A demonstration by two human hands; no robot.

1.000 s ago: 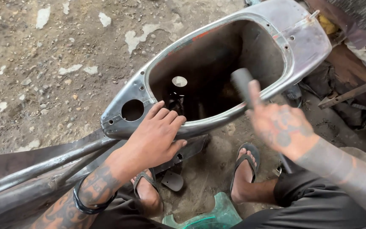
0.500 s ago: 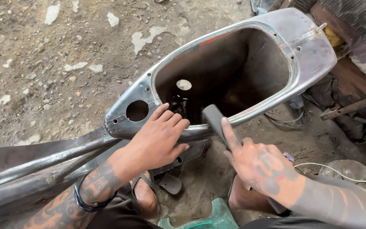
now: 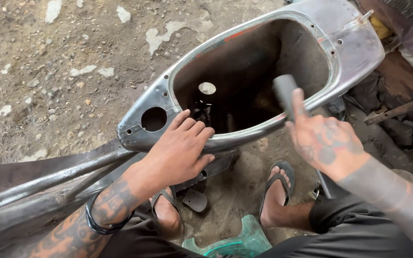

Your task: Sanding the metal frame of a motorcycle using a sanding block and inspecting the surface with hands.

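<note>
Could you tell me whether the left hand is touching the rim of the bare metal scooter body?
Touching. The head view shows the left hand lying flat on the near rim of the scooter body, its fingers draped over the edge with no gap.

Bare earth floor (image 3: 63, 71) strewn with small stones and pale flakes fills the upper left of the frame. Grey metal tubes (image 3: 48, 179) cross the lower left. A green plastic stool (image 3: 235, 243) sits at bottom centre. Rusty metal scrap (image 3: 397, 110) lies at right.

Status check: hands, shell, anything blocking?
Left hand flat on metal shell rim. Right hand grips hammer, head over the opening. Nothing blocking.
</note>
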